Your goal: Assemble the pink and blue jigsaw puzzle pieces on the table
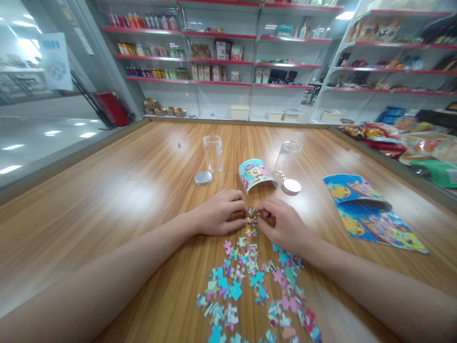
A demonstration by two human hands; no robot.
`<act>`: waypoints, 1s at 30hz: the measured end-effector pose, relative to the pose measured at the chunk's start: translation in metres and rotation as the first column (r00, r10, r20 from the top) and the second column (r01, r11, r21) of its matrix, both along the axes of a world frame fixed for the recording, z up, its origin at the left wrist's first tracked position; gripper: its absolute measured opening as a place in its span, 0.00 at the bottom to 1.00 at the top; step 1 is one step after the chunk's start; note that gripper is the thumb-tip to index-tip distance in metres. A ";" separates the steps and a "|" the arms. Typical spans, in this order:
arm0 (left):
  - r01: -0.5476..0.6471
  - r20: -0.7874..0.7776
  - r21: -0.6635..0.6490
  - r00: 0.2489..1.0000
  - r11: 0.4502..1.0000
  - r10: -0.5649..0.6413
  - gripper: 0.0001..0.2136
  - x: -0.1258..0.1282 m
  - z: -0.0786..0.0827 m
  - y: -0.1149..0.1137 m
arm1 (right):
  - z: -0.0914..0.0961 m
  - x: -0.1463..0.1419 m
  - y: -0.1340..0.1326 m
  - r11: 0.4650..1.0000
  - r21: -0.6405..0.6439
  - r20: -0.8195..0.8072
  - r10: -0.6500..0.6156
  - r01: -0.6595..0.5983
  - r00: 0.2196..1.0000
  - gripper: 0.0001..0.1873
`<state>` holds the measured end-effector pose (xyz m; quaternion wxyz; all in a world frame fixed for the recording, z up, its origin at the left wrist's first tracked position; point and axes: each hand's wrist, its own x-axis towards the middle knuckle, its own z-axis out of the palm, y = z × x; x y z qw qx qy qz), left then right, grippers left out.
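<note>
My left hand (219, 212) and my right hand (282, 224) meet at the middle of a wooden table (107, 205), fingers pinched together on a small cluster of joined puzzle pieces (252, 218). Another small joined bit lies just below that cluster. A spread of several loose puzzle pieces (250, 290), mostly blue, pink and white, lies on the table between my forearms, nearer to me.
Beyond my hands stand a clear jar (213, 152) with a metal lid (203, 178) beside it, a curled picture sheet (255, 174), a tipped clear jar (289, 159) and a white lid (292, 186). Printed picture sheets (371, 214) lie at right. Snack bags and stocked shelves surround the table.
</note>
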<state>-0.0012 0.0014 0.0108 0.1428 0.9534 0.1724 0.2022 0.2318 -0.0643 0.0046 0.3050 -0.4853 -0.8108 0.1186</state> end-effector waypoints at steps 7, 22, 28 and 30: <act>-0.006 -0.002 -0.004 1.000 1.000 0.006 0.10 -0.001 0.001 0.000 | -0.002 0.000 0.001 1.000 -0.005 -0.011 -0.007 0.007 1.000 0.06; 0.070 0.055 -0.009 0.996 0.998 -0.069 0.18 -0.005 0.001 0.000 | -0.001 0.002 0.002 0.991 -0.078 -0.283 -0.129 0.111 0.950 0.27; 0.056 0.061 0.004 0.997 0.998 -0.056 0.22 -0.004 -0.001 0.002 | -0.003 0.003 0.002 0.991 -0.081 -0.274 -0.124 0.105 0.954 0.26; 0.063 0.065 0.007 0.996 0.998 -0.064 0.24 -0.004 0.000 0.002 | -0.004 0.003 0.002 0.991 -0.085 -0.265 -0.120 0.101 0.957 0.26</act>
